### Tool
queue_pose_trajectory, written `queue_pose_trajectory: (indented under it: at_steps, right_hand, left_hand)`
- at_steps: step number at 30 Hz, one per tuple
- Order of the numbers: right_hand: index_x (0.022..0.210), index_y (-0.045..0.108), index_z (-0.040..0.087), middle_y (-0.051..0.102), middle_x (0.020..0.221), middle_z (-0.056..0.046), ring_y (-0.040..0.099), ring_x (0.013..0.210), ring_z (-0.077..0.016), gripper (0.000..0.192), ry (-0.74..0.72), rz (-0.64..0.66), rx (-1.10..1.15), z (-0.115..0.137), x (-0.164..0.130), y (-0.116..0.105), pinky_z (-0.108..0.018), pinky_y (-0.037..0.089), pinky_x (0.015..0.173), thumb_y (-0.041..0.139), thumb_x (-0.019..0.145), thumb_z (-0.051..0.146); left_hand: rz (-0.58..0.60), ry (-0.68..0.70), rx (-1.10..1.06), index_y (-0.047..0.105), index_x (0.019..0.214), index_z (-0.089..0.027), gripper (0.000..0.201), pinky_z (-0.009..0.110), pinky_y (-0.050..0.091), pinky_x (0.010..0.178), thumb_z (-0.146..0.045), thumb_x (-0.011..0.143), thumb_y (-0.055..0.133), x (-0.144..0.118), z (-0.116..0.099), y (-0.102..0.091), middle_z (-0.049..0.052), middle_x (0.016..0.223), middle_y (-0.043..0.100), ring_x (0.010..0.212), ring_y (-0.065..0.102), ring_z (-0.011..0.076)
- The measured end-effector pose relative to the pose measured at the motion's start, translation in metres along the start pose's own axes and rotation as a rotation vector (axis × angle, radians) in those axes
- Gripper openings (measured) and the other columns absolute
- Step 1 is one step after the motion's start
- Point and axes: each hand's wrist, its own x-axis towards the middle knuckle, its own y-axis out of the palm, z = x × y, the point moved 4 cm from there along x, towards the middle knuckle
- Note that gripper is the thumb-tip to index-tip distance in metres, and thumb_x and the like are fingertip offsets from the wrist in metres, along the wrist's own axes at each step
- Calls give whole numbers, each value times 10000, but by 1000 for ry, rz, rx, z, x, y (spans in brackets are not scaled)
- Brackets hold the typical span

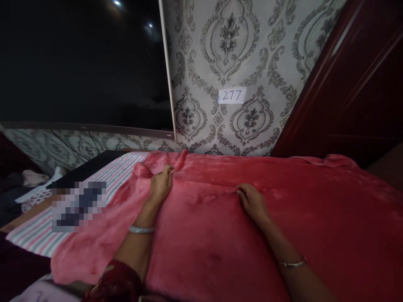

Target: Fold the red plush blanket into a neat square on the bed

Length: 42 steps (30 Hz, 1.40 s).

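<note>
Seemingly, a straightening step is in hand: the left hand (162, 183) and right hand (252, 204) pinch an edge of the red plush blanket (195, 235) spread beneath them; next calls for even tension between both.

Seen on my remote feed: the left forearm (132, 253) carries a thick, rounded bangle (141, 230), pale and greyish, between the bare left hand (161, 182) and a dark red sleeve (115, 280) with lighter patches, their pattern too dim for me to read. A slim, silvery bracelet (293, 264) rings the right forearm (278, 241), uncovered like the right hand (252, 203) as far as I can see.
</note>
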Motion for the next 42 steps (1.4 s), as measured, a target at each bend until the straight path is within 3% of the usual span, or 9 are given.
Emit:
queue_pose_trajectory:
  at_steps: [3,8,15,19,23,28,38,42]
  right_hand:
    - [863,646,215,709,864,-86,659,817,-240,306,27,91,9,-4,-5,3,-371,525,744,391,955,358]
    - [928,684,218,739,937,-90,687,864,-261,329,41,199,0,-10,-11,9,-369,535,749,533,888,507]
    - [866,681,221,741,904,-100,691,800,-259,352,44,186,-37,-20,-12,13,-355,525,693,488,902,513]
    - [860,681,218,744,880,-98,691,801,-269,383,63,213,-45,-23,-13,14,-363,520,696,493,885,550]
    - [845,684,216,746,882,-108,688,801,-279,417,85,207,-37,-22,-13,12,-377,517,705,480,876,579]
    - [821,684,229,745,867,-91,688,784,-279,405,104,257,-15,-21,-14,11,-370,509,670,491,864,582]
    - [799,702,237,750,847,-94,692,777,-289,436,129,276,22,-20,-11,10,-380,517,675,493,831,618]
    - [771,689,239,738,803,-90,680,741,-282,450,122,279,12,-18,-10,11,-366,497,635,482,835,634]
  left_hand:
    - [100,39,33,575,1186,-227,291,300,443,743,-349,1002,385,-1,-3,7,73,980,753,909,712,253]
    - [132,46,38,605,1177,-233,303,298,451,784,-356,1009,385,-4,0,10,78,1008,755,943,707,235]
    - [134,54,25,672,958,-225,278,297,447,805,-374,988,438,-3,13,11,80,961,737,954,677,230]
    - [45,-78,69,668,952,-189,282,337,447,864,-289,978,406,2,34,-4,130,1048,701,1018,639,256]
    - [-97,-373,160,648,1095,-135,306,466,419,951,-282,945,425,0,65,-21,218,1188,631,1164,554,360]
    - [-119,-610,171,569,1266,-90,437,575,343,1005,-330,907,505,-8,90,-16,282,1316,553,1261,485,427]
    - [-127,-751,114,597,1247,-118,434,544,368,987,-324,970,334,-13,105,-12,265,1324,576,1259,504,403]
    - [-98,-752,93,588,1251,-122,397,530,383,986,-298,958,386,-12,114,-17,269,1315,592,1279,509,391]
